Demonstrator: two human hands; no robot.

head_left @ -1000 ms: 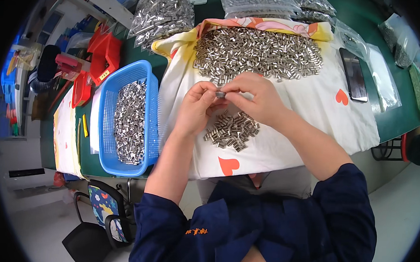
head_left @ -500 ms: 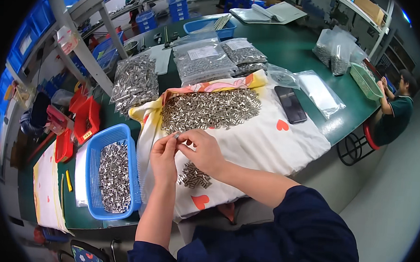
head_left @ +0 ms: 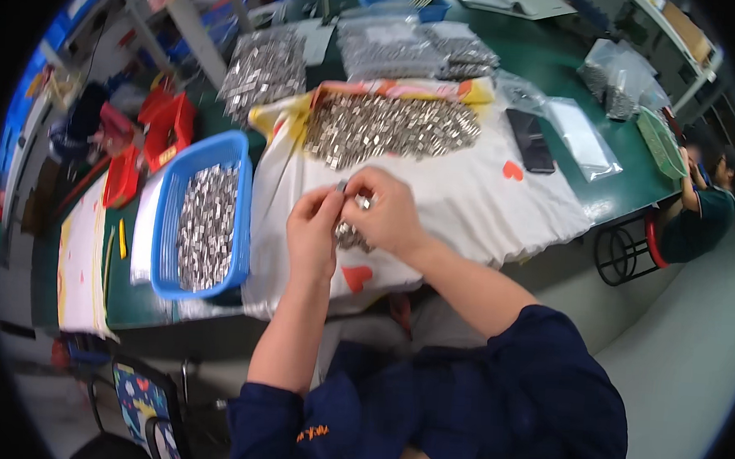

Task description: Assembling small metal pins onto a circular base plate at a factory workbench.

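Note:
Pinched between the fingertips of my left hand (head_left: pixel 312 227) and my right hand (head_left: pixel 387 216) is a small metal piece (head_left: pixel 341 186). Both hands are closed and meet above a white cloth with red hearts (head_left: pixel 460 205). Just beyond them, a wide heap of small silvery metal pieces (head_left: pixel 389 131) lies on the cloth. A smaller pile of the same pieces (head_left: pixel 352 239) shows beneath my right hand, partly covered by it. More shiny bits (head_left: pixel 364 203) appear by my right fingers; whether they are held, I cannot tell.
Left of the cloth stands a blue basket (head_left: pixel 161 244) of metal pieces, with red bins (head_left: pixel 167 127) beyond. Filled clear bags (head_left: pixel 264 70) line the back. A black phone (head_left: pixel 530 142) rests on the cloth's right. A person (head_left: pixel 701 205) sits at the far right beside a green basket (head_left: pixel 661 145).
The whole view has tilted, so the table sits higher in the picture. My hands stay together at the fingertips, now covering more of the small pile.

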